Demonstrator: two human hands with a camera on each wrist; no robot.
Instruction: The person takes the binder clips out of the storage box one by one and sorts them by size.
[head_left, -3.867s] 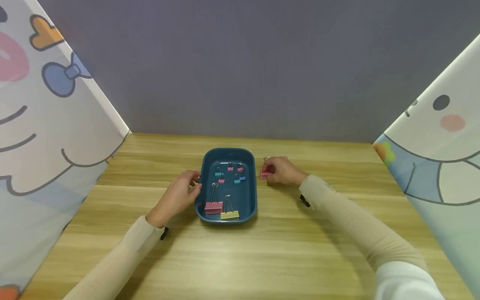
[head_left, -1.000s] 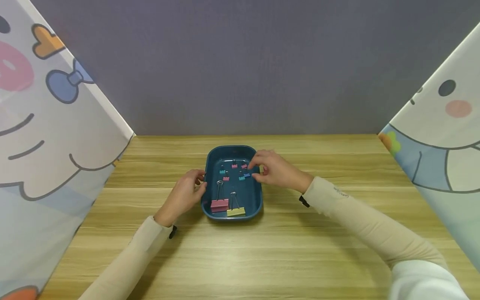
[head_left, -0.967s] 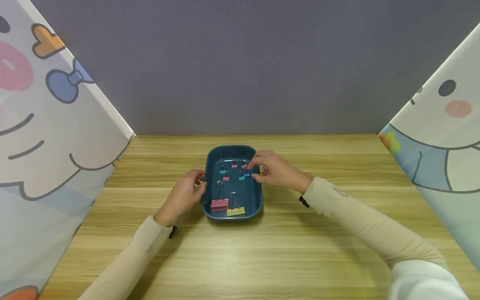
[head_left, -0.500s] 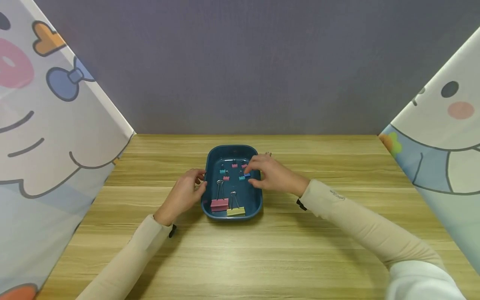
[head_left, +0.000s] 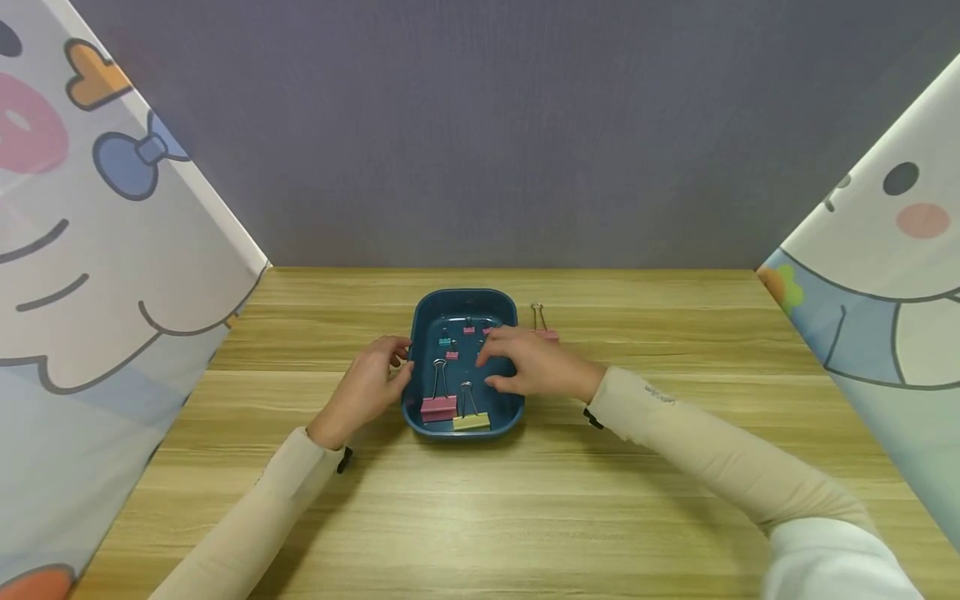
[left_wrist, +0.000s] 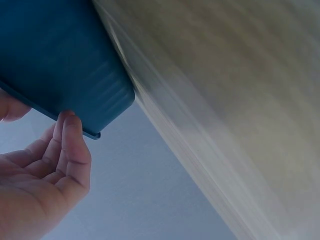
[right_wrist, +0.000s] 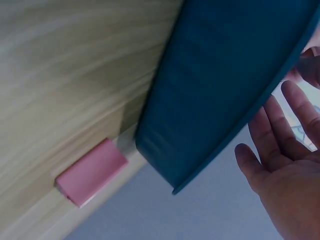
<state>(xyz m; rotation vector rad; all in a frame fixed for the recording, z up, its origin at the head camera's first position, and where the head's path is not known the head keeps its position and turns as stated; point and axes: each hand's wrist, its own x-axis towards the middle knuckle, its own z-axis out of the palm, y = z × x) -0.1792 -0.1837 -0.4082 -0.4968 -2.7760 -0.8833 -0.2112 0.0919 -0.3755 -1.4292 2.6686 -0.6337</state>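
Observation:
My left hand (head_left: 366, 387) is at the left side of a dark blue tray (head_left: 504, 413), its fingertips touching the rim with relaxed fingers; the left wrist view shows them against the tray wall (left_wrist: 60, 60). My right hand (head_left: 542, 367) reaches over the tray's right rim, thumb and index finger spread apart, nothing seen between them. Inside lie a large pink binder clip (head_left: 439, 409), a yellow binder clip (head_left: 472, 422) and several small binder clips (head_left: 445, 342). The right hand hides some small ones. Another large pink binder clip (head_left: 548, 336) lies outside, right of the tray.
The wooden table (head_left: 465, 517) runs back to a grey wall panel (head_left: 480, 142). Printed cartoon panels (head_left: 120, 317) stand on both sides. The tray's wall rises between the right hand and the outside pink clip (right_wrist: 91, 172) in the right wrist view.
Earlier my right hand held the pink binder clip right of the tray; it has let go and moved left and nearer, over the tray. My left hand stays at the rim.

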